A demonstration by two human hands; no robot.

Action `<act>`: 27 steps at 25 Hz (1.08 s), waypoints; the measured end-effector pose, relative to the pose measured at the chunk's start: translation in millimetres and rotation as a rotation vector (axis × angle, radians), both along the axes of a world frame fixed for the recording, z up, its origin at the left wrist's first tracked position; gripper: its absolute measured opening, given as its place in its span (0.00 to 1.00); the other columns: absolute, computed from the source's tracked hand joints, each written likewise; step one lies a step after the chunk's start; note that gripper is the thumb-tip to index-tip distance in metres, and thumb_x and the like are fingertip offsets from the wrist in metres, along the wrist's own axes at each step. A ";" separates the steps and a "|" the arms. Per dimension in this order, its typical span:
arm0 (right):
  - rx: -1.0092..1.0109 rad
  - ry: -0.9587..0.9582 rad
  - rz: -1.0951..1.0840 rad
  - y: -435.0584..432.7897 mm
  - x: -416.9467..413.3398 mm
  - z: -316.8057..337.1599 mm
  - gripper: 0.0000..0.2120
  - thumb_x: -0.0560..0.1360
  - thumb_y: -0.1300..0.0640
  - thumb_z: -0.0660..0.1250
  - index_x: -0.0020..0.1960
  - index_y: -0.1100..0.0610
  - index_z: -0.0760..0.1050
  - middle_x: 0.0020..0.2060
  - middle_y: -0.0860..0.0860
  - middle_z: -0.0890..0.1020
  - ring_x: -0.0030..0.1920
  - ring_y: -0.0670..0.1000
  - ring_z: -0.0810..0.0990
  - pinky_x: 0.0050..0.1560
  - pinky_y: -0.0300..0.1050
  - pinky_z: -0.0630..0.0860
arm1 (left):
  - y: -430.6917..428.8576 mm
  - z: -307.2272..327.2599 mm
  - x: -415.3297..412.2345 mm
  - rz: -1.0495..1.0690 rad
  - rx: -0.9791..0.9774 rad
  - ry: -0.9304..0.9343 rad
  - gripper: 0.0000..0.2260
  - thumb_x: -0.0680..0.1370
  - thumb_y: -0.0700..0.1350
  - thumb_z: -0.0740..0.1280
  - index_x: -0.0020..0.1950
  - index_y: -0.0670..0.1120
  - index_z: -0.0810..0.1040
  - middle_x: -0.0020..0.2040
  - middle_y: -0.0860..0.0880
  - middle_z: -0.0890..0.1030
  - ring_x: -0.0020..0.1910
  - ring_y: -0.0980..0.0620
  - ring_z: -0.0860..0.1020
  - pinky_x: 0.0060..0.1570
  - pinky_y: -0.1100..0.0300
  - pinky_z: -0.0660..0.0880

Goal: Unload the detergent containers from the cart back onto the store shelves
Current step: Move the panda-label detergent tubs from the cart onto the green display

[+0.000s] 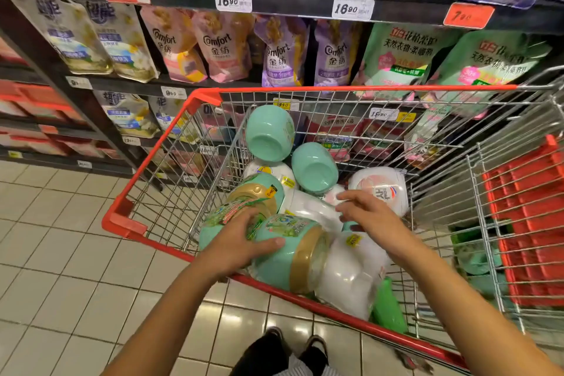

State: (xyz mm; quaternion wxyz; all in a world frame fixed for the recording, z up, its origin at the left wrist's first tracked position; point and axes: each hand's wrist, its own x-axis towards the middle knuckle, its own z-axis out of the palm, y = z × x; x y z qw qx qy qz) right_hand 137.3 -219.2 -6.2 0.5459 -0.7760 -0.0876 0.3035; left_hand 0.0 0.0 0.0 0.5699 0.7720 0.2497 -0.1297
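- Fingers (pixel 253 218) of the left hand (pixel 241 241): curled over the near teal container (pixel 293 256), thumb across its body. It lies on its side just inside the cart (pixel 366 88), at the near rim. Risk: a one-handed lift on glossy wrap may slip and drop it over that rim.
- Fingers (pixel 345 203) of the right hand (pixel 372 217): bent onto the white container (pixel 314 207), mid-cart. Blurred, so cannot tell whether they clasp it. Risk: a half-made hold lets it roll.
- Upturned teal containers (pixel 270 134), two: far left of the cart, leaning on the pile. Risk: drawing lower items topples them.
- Shelves (pixel 305 0): beyond the cart, packed with pouches (pixel 219 46). Risk: forcing containers in dislodges pouches.
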 end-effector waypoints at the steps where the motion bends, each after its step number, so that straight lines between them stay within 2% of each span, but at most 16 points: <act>1: -0.082 0.047 0.017 9.4 6.2 -12.4 0.08 0.78 0.55 0.65 0.57 0.51 0.76 0.50 0.53 0.80 0.48 0.50 0.78 0.42 0.39 0.73 | -3.3 -4.0 1.7 -0.071 0.064 0.027 0.29 0.68 0.51 0.78 0.65 0.54 0.70 0.58 0.56 0.75 0.56 0.56 0.75 0.57 0.62 0.74; 3: -0.258 0.165 0.112 21.7 8.2 -32.5 0.15 0.79 0.49 0.63 0.61 0.55 0.74 0.53 0.53 0.77 0.51 0.51 0.75 0.43 0.40 0.71 | -6.8 -19.5 0.5 -0.170 0.174 0.075 0.38 0.61 0.58 0.80 0.67 0.56 0.68 0.59 0.57 0.74 0.59 0.53 0.75 0.60 0.54 0.74; 4: -0.313 0.247 0.150 27.4 5.4 -43.5 0.17 0.79 0.46 0.61 0.61 0.56 0.74 0.54 0.54 0.78 0.51 0.51 0.75 0.46 0.41 0.72 | -9.8 -23.8 -0.8 -0.188 0.197 0.091 0.41 0.58 0.62 0.80 0.67 0.59 0.66 0.58 0.59 0.75 0.59 0.54 0.75 0.60 0.54 0.74; 6: -0.252 0.418 0.118 28.4 -1.6 -63.8 0.18 0.79 0.42 0.59 0.57 0.55 0.77 0.51 0.53 0.82 0.49 0.49 0.79 0.52 0.40 0.76 | -13.9 -30.9 -1.3 -0.193 0.233 0.095 0.46 0.52 0.68 0.77 0.67 0.62 0.63 0.57 0.61 0.76 0.58 0.55 0.75 0.59 0.54 0.75; 8: -0.152 0.535 0.034 27.3 -4.2 -70.4 0.18 0.78 0.41 0.60 0.54 0.54 0.78 0.46 0.52 0.84 0.45 0.48 0.81 0.46 0.40 0.78 | -14.1 -32.3 0.7 -0.211 0.236 0.097 0.50 0.50 0.70 0.75 0.69 0.64 0.61 0.58 0.60 0.77 0.57 0.55 0.76 0.58 0.52 0.75; 10: -0.148 0.584 0.011 26.5 -6.0 -71.1 0.19 0.76 0.39 0.61 0.51 0.53 0.79 0.42 0.52 0.83 0.43 0.50 0.81 0.45 0.45 0.78 | -14.0 -34.3 1.1 -0.176 0.239 0.102 0.53 0.48 0.71 0.75 0.71 0.64 0.61 0.56 0.62 0.77 0.56 0.55 0.76 0.57 0.53 0.76; 13: -0.092 0.563 0.008 26.4 -11.3 -62.3 0.18 0.75 0.38 0.63 0.54 0.51 0.79 0.44 0.50 0.84 0.46 0.50 0.81 0.46 0.47 0.78 | -19.3 -30.1 -3.8 -0.085 0.263 0.032 0.54 0.45 0.70 0.75 0.70 0.66 0.61 0.53 0.67 0.74 0.55 0.56 0.75 0.57 0.53 0.76; 16: 0.215 0.526 -0.106 31.4 -16.1 -39.6 0.16 0.75 0.43 0.65 0.57 0.50 0.79 0.50 0.48 0.85 0.50 0.47 0.84 0.45 0.45 0.79 | -19.4 -25.8 -5.8 0.098 0.198 -0.120 0.56 0.45 0.64 0.78 0.72 0.60 0.64 0.63 0.58 0.74 0.62 0.53 0.73 0.62 0.49 0.74; 18: 0.345 0.491 -0.171 34.3 -23.9 -20.9 0.19 0.71 0.43 0.66 0.57 0.51 0.79 0.48 0.45 0.86 0.49 0.43 0.84 0.42 0.41 0.79 | -22.1 -24.0 -3.7 0.246 0.113 -0.204 0.57 0.46 0.61 0.79 0.74 0.56 0.65 0.67 0.52 0.72 0.66 0.50 0.72 0.64 0.47 0.73; 21: 0.278 0.481 -0.151 36.2 -44.0 -0.3 0.23 0.64 0.35 0.70 0.57 0.38 0.74 0.41 0.33 0.84 0.41 0.38 0.84 0.41 0.46 0.77 | -44.4 -20.1 1.7 0.414 0.144 -0.251 0.58 0.46 0.62 0.78 0.75 0.53 0.63 0.70 0.51 0.68 0.69 0.50 0.68 0.67 0.46 0.70; 23: 0.269 0.494 -0.090 40.9 -54.8 7.3 0.23 0.64 0.36 0.72 0.58 0.31 0.70 0.47 0.34 0.83 0.42 0.40 0.85 0.37 0.46 0.80 | -60.0 -19.5 4.1 0.463 0.184 -0.266 0.58 0.47 0.61 0.78 0.75 0.53 0.62 0.71 0.51 0.67 0.70 0.50 0.66 0.68 0.46 0.68; 25: 0.330 0.412 -0.210 39.2 -55.7 6.9 0.21 0.70 0.44 0.72 0.61 0.36 0.72 0.50 0.39 0.84 0.41 0.40 0.84 0.30 0.40 0.78 | -69.9 -21.9 2.3 0.416 0.120 -0.345 0.54 0.50 0.59 0.78 0.74 0.54 0.62 0.70 0.52 0.67 0.69 0.53 0.68 0.66 0.48 0.71; 27: 0.343 0.321 -0.287 31.1 -49.1 8.4 0.15 0.73 0.50 0.70 0.60 0.43 0.76 0.48 0.43 0.85 0.42 0.41 0.84 0.30 0.36 0.77 | -74.2 -23.4 0.9 0.352 -0.019 -0.453 0.45 0.55 0.52 0.79 0.69 0.58 0.63 0.66 0.53 0.70 0.63 0.64 0.72 0.57 0.60 0.77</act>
